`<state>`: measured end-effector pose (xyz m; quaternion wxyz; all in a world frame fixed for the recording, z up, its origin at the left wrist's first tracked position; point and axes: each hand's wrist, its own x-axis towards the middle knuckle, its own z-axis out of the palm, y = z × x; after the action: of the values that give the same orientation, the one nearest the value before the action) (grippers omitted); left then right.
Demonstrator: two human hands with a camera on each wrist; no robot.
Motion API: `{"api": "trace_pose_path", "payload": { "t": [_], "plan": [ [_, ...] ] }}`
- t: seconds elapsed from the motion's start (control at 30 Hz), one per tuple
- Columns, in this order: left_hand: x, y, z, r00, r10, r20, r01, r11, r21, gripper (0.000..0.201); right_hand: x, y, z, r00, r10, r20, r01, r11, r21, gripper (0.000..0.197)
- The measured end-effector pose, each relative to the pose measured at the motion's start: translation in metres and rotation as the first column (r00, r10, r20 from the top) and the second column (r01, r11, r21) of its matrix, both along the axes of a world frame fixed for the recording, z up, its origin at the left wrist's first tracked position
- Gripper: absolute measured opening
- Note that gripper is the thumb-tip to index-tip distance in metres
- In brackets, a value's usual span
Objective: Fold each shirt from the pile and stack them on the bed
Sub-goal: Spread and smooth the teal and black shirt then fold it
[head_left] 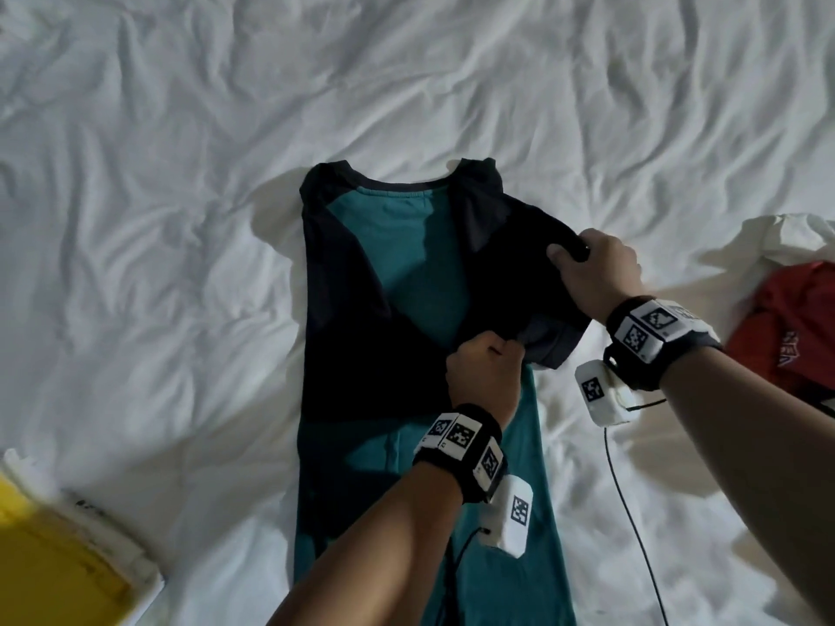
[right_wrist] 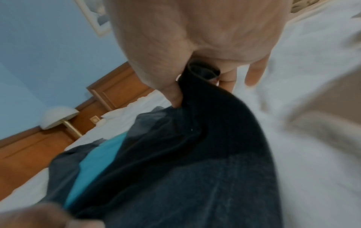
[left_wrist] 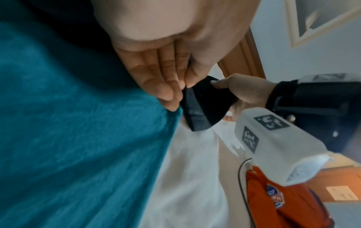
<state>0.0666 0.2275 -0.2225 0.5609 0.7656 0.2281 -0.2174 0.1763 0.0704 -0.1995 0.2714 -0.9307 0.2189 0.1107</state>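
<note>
The teal shirt (head_left: 420,273) lies flat in the middle of the bed (head_left: 158,196). The right hand (head_left: 596,273) pinches its dark sleeve (head_left: 519,282) at the cuff, and the left hand (head_left: 483,368) pinches the sleeve's lower edge. It looks soft, light and floppy — best gripped at hems and seams, not mid-panel. The red shirt (head_left: 795,318) waits off to its right.

The red printed shirt (head_left: 799,327) runs off the head view's right edge, its lettering too small to read. The yellow flat object (head_left: 49,567) is cropped at the lower-left corner. The right-wrist view is blurred.
</note>
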Motion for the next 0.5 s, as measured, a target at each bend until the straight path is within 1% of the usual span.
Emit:
{"api": "trace_pose_path", "payload": {
  "t": [0.07,0.1,0.17,0.2,0.23,0.3,0.37,0.43,0.5],
  "plan": [
    [0.001,0.005,0.011,0.996,0.085,0.012,-0.084,0.994,-0.065,0.018,-0.006,0.009,0.012,0.996,-0.033,0.089,0.024,0.995,0.1,0.036],
    [0.001,0.01,0.017,0.989,0.147,0.028,-0.143,0.984,-0.105,0.018,-0.009,0.014,0.02,0.99,-0.063,0.125,0.045,0.989,0.139,0.037],
    [0.004,0.025,0.029,0.96,0.272,0.061,-0.26,0.952,-0.161,0.02,-0.016,0.025,0.031,0.973,-0.156,0.172,0.112,0.963,0.243,0.038],
    [0.006,0.036,0.034,0.948,0.312,0.07,-0.295,0.938,-0.181,0.021,-0.02,0.03,0.036,0.959,-0.222,0.176,0.156,0.932,0.326,0.038],
    [0.007,0.048,0.036,0.938,0.34,0.07,-0.322,0.926,-0.197,0.023,-0.025,0.035,0.038,0.942,-0.296,0.161,0.208,0.887,0.412,0.038],
    [0.009,0.074,0.042,0.925,0.378,0.038,-0.362,0.907,-0.214,0.028,-0.037,0.046,0.041,0.902,-0.425,0.082,0.303,0.756,0.58,0.034],
    [0.01,0.097,0.044,0.918,0.397,0.02,-0.383,0.896,-0.227,0.026,-0.054,0.056,0.037,0.874,-0.484,-0.039,0.383,0.636,0.67,0.027],
    [0.007,0.113,0.041,0.915,0.403,0.025,-0.389,0.896,-0.213,0.022,-0.074,0.067,0.029,0.858,-0.493,-0.146,0.443,0.566,0.695,0.021],
    [0.003,0.125,0.036,0.917,0.397,0.038,-0.386,0.907,-0.168,0.016,-0.093,0.077,0.019,0.852,-0.47,-0.23,0.485,0.546,0.683,0.02]
  ]
}}
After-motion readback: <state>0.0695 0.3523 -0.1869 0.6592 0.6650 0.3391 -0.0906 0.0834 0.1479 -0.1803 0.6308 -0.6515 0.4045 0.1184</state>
